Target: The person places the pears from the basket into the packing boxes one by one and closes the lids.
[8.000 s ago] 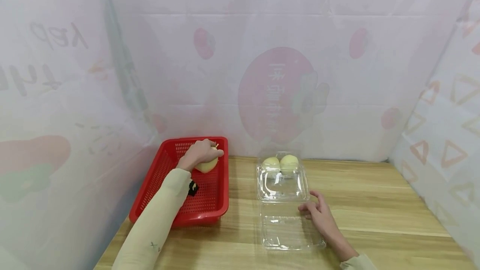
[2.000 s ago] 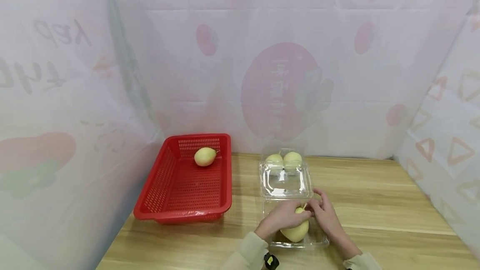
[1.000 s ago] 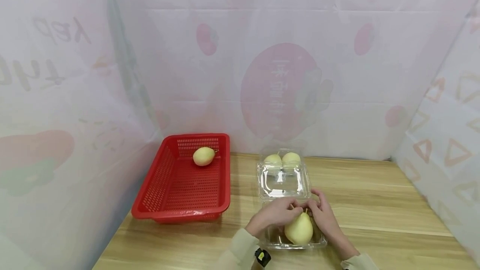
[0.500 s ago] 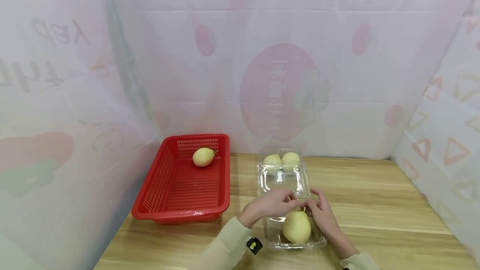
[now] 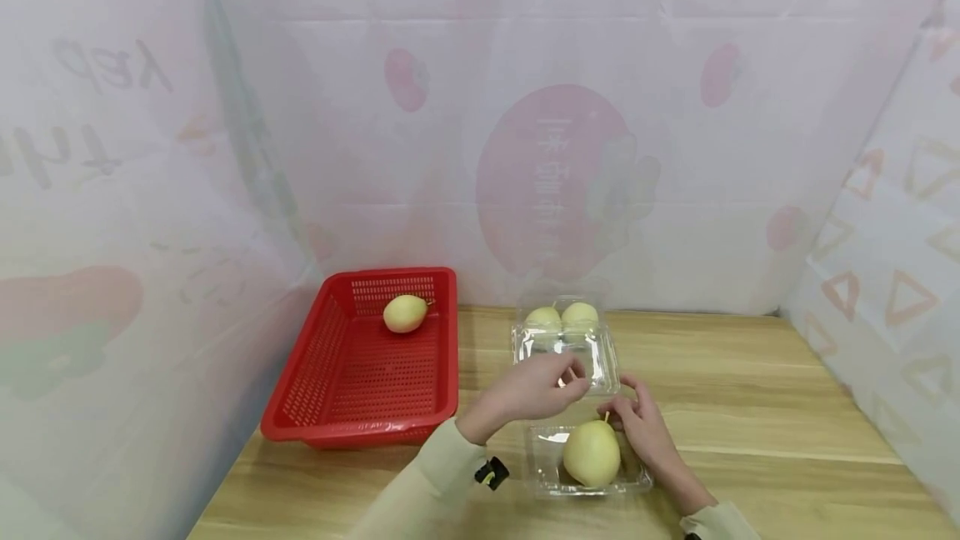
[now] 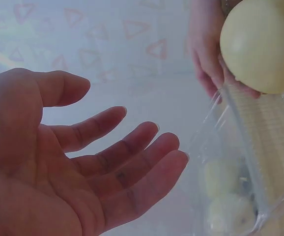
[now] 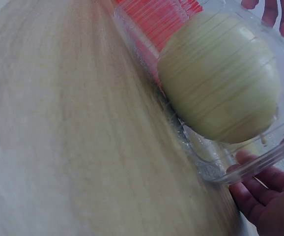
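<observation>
A yellow pear point(image 5: 592, 454) sits with its stem up in a clear plastic clamshell box point(image 5: 551, 486) near the table's front. My left hand point(image 5: 536, 386) hovers above and left of the pear, holding nothing. Its palm and loosely bent fingers point(image 6: 152, 182) show in the left wrist view. With thumb and fingers on either side of the rim, my right hand point(image 5: 648, 432) grips the box's far right corner. In the right wrist view the pear point(image 7: 220, 78) shows through the clear wall, and right-hand fingers point(image 7: 250, 196) lie against the rim.
On the left stands a red perforated basket point(image 5: 447, 357) with one pear point(image 5: 405, 314) at its far end. Two more pears point(image 5: 581, 317) sit in clear plastic behind a shiny clear panel point(image 5: 536, 373). A printed cloth point(image 5: 412, 148) walls the wooden table point(image 5: 720, 407).
Eight seconds ago my left hand held a pear in the basket. A pear now sits upright in the front box; the left hand has let go and moved up and left. My right hand stays at the box.
</observation>
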Motion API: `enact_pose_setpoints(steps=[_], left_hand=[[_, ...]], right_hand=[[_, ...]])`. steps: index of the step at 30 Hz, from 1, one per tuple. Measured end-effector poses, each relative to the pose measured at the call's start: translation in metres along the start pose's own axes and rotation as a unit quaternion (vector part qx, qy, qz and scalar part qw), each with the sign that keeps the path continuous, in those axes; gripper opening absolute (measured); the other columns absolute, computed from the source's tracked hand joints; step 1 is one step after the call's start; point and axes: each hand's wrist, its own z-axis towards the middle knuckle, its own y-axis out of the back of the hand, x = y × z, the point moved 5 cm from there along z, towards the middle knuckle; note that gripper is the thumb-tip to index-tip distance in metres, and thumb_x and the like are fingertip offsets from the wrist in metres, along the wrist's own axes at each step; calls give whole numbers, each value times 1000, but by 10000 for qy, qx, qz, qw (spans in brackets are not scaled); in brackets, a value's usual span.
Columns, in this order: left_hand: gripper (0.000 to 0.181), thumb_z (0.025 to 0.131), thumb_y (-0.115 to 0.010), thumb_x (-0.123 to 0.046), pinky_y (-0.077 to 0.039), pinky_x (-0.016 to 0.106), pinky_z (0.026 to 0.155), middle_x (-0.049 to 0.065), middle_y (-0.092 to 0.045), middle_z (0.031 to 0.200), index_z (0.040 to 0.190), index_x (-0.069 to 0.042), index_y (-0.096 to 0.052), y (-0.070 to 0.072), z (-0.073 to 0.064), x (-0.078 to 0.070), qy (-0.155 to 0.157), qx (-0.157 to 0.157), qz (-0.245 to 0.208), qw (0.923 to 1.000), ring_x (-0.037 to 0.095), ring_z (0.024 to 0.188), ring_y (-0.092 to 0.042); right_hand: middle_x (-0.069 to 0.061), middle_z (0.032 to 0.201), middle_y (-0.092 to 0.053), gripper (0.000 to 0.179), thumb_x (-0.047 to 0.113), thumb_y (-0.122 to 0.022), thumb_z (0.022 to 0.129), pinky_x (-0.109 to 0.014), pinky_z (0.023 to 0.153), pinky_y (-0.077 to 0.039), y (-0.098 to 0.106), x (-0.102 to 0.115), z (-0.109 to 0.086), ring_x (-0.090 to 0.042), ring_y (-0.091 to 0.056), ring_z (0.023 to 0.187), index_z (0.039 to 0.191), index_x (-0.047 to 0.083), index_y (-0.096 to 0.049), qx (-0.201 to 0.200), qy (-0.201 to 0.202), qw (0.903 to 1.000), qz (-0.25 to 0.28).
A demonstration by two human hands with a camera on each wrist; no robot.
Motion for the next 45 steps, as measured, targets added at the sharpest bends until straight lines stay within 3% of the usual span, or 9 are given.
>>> enact_pose_setpoints(steps=[6,14,23,33,45], left_hand=[[23,99,-52,-30,-52,20,76,0,-70,102,111,-13,-63,23,-2,-5,-121,-154,-60,9998,7,91,-64],[27,100,-51,-33,-52,21,73,3,-69,104,113,-13,-61,46,-6,5,143,-327,-414,9985,9,90,-65],[26,100,-50,-35,-53,27,80,0,-69,104,114,-16,-61,70,-9,13,289,-529,-129,9981,12,95,-66],[24,99,-52,-34,-55,31,80,0,-70,106,112,-17,-61,105,-15,34,483,-878,95,9949,14,96,-66],[18,97,-56,-29,-55,31,76,2,-70,101,106,-14,-63,122,-13,63,858,-1228,445,9877,16,92,-66]], right_hand=[[-25,102,-70,50,12,-44,102,-24,78,-55,0,0,2,-18,-70,88,147,-1,-26,8,21,10000,43],[-25,102,-70,49,12,-44,102,-25,77,-55,0,3,-1,-19,-70,87,146,-1,-28,4,96,10000,-7],[-22,103,-71,50,15,-46,102,-24,80,-54,3,0,-2,-22,-70,90,147,2,-28,-36,-5,9998,-204],[-22,103,-71,53,16,-47,102,-26,82,-55,3,-2,-3,-24,-70,92,148,1,-25,2,4,9999,-100],[-22,102,-71,52,17,-49,102,-25,80,-55,2,-4,-3,-21,-70,89,147,2,-28,-53,22,10000,-67]])
